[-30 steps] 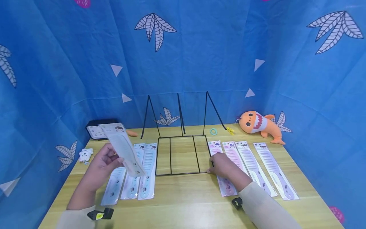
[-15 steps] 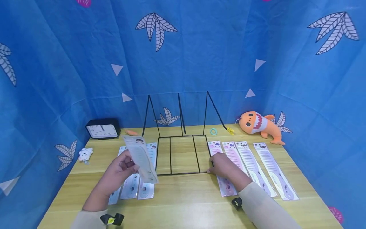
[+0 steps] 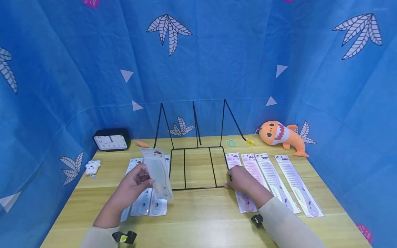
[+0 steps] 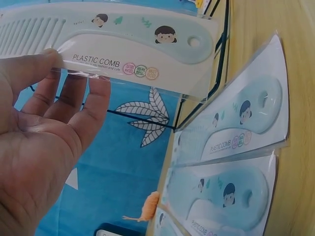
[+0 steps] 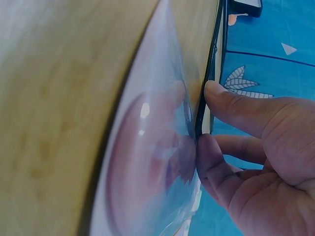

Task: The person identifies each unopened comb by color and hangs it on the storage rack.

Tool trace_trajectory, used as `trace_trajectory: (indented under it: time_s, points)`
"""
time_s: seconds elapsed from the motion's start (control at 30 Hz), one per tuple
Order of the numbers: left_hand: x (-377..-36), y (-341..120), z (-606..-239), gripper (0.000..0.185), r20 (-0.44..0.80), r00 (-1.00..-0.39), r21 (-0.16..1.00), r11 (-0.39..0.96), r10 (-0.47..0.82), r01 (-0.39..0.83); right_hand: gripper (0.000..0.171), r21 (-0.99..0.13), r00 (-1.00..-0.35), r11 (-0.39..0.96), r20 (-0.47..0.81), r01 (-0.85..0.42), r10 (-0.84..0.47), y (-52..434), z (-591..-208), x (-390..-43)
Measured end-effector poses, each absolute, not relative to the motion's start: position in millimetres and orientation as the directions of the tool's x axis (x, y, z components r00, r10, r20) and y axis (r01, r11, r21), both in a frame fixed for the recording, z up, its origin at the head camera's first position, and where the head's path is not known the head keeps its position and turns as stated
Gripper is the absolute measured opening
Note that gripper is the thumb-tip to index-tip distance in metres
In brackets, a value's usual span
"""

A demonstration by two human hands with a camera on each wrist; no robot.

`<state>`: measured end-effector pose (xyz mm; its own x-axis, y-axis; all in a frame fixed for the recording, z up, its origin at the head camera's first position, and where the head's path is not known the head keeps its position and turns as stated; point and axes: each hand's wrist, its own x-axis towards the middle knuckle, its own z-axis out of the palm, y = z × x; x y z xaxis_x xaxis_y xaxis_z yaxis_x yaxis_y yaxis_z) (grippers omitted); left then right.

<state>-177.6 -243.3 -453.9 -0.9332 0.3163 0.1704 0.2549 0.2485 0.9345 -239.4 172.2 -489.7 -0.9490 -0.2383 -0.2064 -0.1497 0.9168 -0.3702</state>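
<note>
We see the left hand (image 3: 134, 184) pinching a packaged light-green comb (image 3: 158, 174) by one long edge, thumb on one face and fingers behind, with the pack tilted in front of the left side of a black wire rack (image 3: 184, 168); whether pack and wire touch, we cannot tell. In the left wrist view we read "PLASTIC COMB" beside its handle, which bears small printed faces and a hole. Under and beside this hand, three packaged blue-green combs (image 3: 158, 208) lie side by side on the wooden table (image 3: 198, 220), left of the rack. The right hand (image 3: 243, 179) has thumb and fingers clamped on the rack's wire near its front right corner. Beneath and beside it we find two packaged pink combs (image 3: 254, 168), then two packaged purple combs (image 3: 297, 184) farther right. Along the back, before a blue curtain (image 3: 198, 69), we note a black clock (image 3: 111, 140), a small orange object (image 3: 142, 144), a teal ring (image 3: 231, 140), a yellow clip (image 3: 250, 142) and an orange shark plush (image 3: 280, 132); a small white plush (image 3: 93, 167) sits near the left edge.
</note>
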Motion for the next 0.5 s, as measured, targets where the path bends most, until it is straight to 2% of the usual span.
trace_trajectory:
  time_s: [0.5]
  points:
    - [-180.9,-235.0,-452.5,0.032,0.117,-0.955,0.934,0.296,0.273,0.200,0.025,-0.365,-0.951,0.919,-0.200,-0.152,-0.236,172.6,-492.3,-241.8]
